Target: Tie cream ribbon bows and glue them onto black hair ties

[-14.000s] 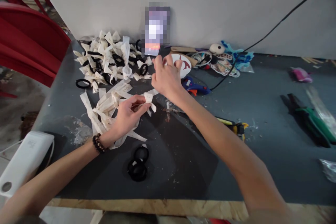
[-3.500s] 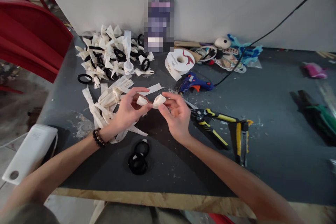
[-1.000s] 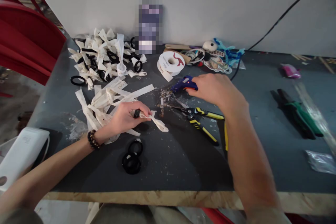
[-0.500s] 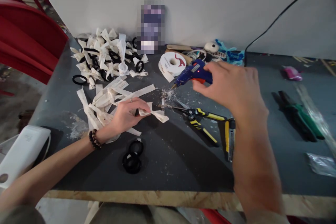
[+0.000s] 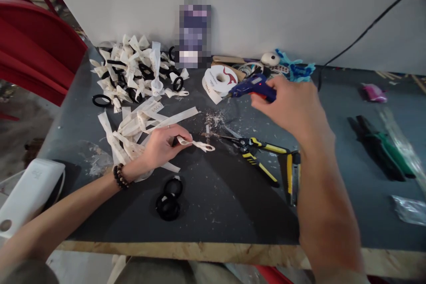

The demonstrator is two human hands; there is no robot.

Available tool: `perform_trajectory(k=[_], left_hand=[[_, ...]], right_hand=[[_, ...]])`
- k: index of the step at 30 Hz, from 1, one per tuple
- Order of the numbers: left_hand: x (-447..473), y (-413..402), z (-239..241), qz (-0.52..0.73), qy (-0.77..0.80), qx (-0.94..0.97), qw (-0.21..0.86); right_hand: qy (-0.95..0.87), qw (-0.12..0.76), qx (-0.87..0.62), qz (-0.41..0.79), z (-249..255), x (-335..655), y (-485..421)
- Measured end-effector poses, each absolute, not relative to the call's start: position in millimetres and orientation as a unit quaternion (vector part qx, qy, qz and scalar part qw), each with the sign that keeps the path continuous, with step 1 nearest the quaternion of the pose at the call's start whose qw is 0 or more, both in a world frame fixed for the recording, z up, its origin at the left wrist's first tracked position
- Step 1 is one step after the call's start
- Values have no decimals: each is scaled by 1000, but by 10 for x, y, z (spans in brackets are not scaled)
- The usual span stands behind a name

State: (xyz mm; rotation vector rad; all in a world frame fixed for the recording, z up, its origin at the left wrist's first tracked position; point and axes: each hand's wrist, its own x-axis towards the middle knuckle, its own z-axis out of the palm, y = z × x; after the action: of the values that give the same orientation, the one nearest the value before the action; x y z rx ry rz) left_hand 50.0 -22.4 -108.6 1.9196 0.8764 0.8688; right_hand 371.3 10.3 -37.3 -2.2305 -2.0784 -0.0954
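Note:
My left hand (image 5: 169,143) pinches a cream ribbon bow (image 5: 202,146), whose looped end points right. Farther right and higher, my right hand (image 5: 288,102) grips a blue glue gun (image 5: 248,86) with its nozzle pointing left, in front of a white ribbon spool (image 5: 219,80). Loose cream ribbon strips (image 5: 123,135) lie behind and beside my left hand. Nearer the table's front are several black hair ties (image 5: 168,206). A heap of cream bows with black hair ties (image 5: 133,66) fills the back left.
Yellow-black scissors (image 5: 254,153) and a yellow cutter knife (image 5: 293,175) lie below my right hand. Green-handled pliers (image 5: 382,151) are at the right. A white power bank (image 5: 31,195) sits left. A phone-like blurred device (image 5: 195,35) leans on the wall, and a black cable (image 5: 369,26) hangs at right.
My right hand has moved the glue gun slightly right and up, away from the bow. The bow's free end has turned, showing its loop opening. My left hand stays nearly in place.

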Motion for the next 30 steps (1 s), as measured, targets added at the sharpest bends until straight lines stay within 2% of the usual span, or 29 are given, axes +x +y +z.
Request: perform_trajectory(k=[2,6,8,16,25,30], left_hand=[[500,-224,-1086,345,345,764,421],[497,-222,-1088,347,336,767,422],[495,-221,-1090,348,338,765,423],[496,-216,-1120,354,332,758,436],[495,-212,-1143,352,326,759,441],[500,-211,-1156,368,322,767,416]], right_hand=[[-679,39,-733,-21,-384,3711,110],[-699,-122,-704,-37,-585,3634,141],[-712,-163,-681,-38,-699,3587,142],[-658,-180,-729,56,-698,3624,151],[-608,-177,-771,74,-512,3851,192],[-536,-126,-834,-19,-491,3975,141]])
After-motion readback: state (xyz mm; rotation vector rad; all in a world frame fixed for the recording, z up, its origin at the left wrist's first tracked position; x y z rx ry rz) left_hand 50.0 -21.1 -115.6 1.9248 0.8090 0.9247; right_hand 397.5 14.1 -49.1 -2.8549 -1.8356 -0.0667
